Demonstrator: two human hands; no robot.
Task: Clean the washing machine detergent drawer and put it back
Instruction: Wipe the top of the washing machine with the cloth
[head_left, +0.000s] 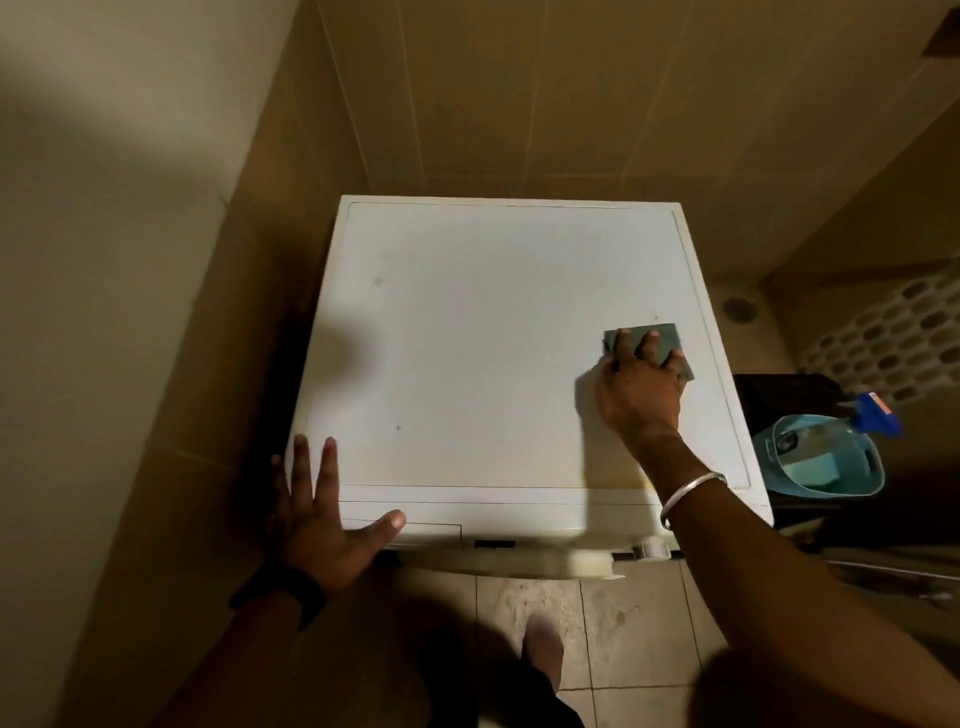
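Cleaning has not reached the drawer itself, by my reckoning: the person stands over the white washing machine (498, 343), and the right hand (638, 392) has its fingers spread flat on a grey-green scouring pad (655, 347), pressing it down near the right edge of the lid rather than curling round it. The left hand (322, 525) lies open and splayed over the front left corner, thumb along the front lip, as if to steady the body. Whether the pad is being picked up or is scrubbing the lid, I cannot tell.

The detergent drawer (410, 530) shows only as a thin outline at the top left of the front panel, just under the left thumb; it looks pushed fully home and flush, white like the rest, its inside hidden. Next, I would judge, the left hand needs to hook the drawer's front and draw it straight out, likely pressing some catch inside to free it.

A blue tub (831, 470) with a spray bottle (875, 413) waits beside the machine on the right
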